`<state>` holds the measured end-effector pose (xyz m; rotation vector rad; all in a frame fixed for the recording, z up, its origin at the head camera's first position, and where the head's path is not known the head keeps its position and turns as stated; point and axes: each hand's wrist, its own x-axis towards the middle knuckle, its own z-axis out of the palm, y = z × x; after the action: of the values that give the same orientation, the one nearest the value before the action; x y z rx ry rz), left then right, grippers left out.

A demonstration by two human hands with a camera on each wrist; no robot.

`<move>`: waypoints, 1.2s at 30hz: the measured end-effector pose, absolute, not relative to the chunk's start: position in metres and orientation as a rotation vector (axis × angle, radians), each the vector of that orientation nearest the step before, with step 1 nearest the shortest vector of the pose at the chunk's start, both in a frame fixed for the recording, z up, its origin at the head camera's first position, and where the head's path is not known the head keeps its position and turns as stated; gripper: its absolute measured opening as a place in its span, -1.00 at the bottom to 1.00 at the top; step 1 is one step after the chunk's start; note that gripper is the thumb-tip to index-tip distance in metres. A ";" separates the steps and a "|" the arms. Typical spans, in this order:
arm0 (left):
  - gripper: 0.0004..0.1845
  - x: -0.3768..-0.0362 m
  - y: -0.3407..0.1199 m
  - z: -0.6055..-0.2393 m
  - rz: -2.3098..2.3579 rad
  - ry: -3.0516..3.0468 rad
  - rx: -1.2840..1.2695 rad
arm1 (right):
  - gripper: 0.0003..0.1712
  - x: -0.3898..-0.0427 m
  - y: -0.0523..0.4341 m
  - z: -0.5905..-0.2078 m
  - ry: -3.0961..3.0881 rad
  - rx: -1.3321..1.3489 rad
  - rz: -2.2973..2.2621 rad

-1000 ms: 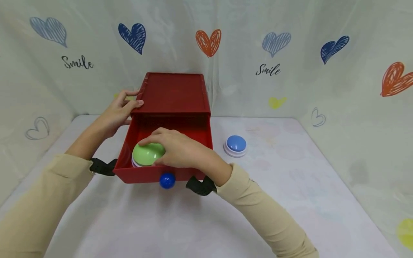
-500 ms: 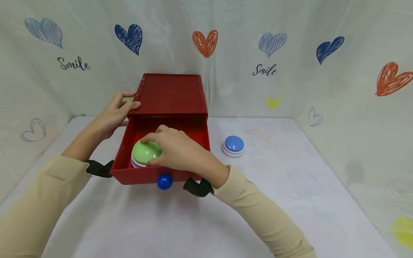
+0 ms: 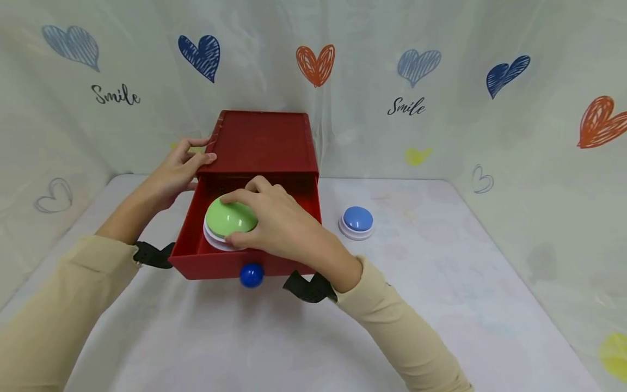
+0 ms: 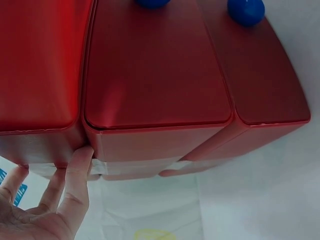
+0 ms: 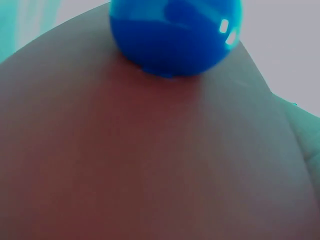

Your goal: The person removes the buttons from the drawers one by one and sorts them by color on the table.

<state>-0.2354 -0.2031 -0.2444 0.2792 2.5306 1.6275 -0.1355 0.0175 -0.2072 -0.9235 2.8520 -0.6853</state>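
Observation:
In the head view my right hand [image 3: 281, 215] grips a green-domed push button [image 3: 230, 216] with a white base, thumb at its near side and fingers over the dome. The button is tilted inside the pulled-out top drawer [image 3: 208, 267] of a red drawer cabinet [image 3: 262, 141]. My left hand [image 3: 176, 171] rests against the cabinet's left side, thumb on its top edge. The left wrist view shows that hand's fingertips touching the side wall, below the left hand's [image 4: 45, 210] view of the stacked drawers. A blue knob [image 5: 175, 40] on the drawer front fills the right wrist view's top.
A blue-domed push button [image 3: 357, 219] with a white base stands on the white table [image 3: 416, 305] right of the cabinet. Lower drawers with a blue knob [image 4: 246, 11] show in the left wrist view. A heart-printed curtain [image 3: 362, 65] hangs behind.
The right hand has lifted and tilted the green push button slightly, bringing it up and to the right within the drawer. The left hand keeps its place on the cabinet.

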 end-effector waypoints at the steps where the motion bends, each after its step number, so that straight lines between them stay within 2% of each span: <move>1: -0.35 -0.235 -0.203 -0.244 1.630 2.529 0.282 | -0.40 -0.135 0.019 -0.206 2.853 -0.924 -0.701; 13: -0.35 -0.234 -0.202 -0.243 1.607 2.541 0.287 | -0.40 -0.127 0.044 -0.204 2.937 -0.943 -0.890; 23: -0.36 -0.237 -0.202 -0.245 1.618 2.535 0.285 | -0.43 -0.123 0.072 -0.205 2.919 -0.968 -1.224; 36: -0.36 -0.239 -0.204 -0.246 1.629 2.519 0.279 | -0.42 -0.126 0.108 -0.216 3.022 -0.855 -1.348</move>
<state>-0.2385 -0.2040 -0.2457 0.2795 2.5194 1.6294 -0.1259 0.1079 -0.2156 -0.8551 3.0223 -1.3478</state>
